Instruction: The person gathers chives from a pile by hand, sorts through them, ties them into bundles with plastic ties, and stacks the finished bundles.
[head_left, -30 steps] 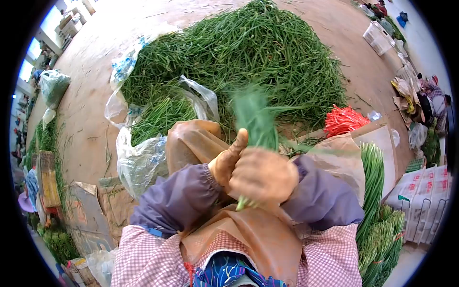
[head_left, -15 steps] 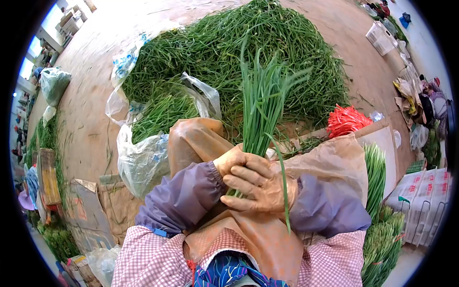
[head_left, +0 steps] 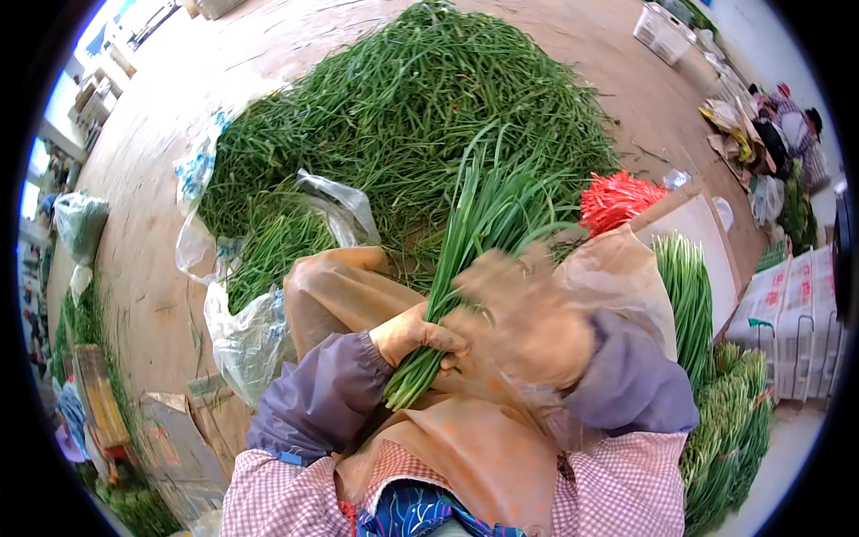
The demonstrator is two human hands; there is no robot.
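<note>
My left hand [head_left: 413,337], in a tan glove, is wrapped round the lower part of a bunch of garlic chives [head_left: 474,233]. The bunch slants, its cut stem ends pointing down left and its long green leaves fanning up right. My gloved right hand [head_left: 528,318] is beside the leaves on the right, smeared by motion, so its fingers cannot be read. Beyond the bunch lies a big heap of loose chives [head_left: 403,116]. A plastic bag [head_left: 246,345] with more chives sits left of my knee. The brown plastic apron [head_left: 474,447] covers my lap.
Red ties [head_left: 617,201] lie in a pile at the right of the heap. Bundled chives [head_left: 684,295] stand at my right, with more bundles [head_left: 729,430] nearer me. White crates [head_left: 787,318] stand farther right. Flattened cardboard [head_left: 174,447] lies at left. Another person [head_left: 801,143] sits far right.
The bunch has tilted from nearly upright to a slant, its stem ends now showing at lower left. My right hand has come off my left hand and moved right and up.
</note>
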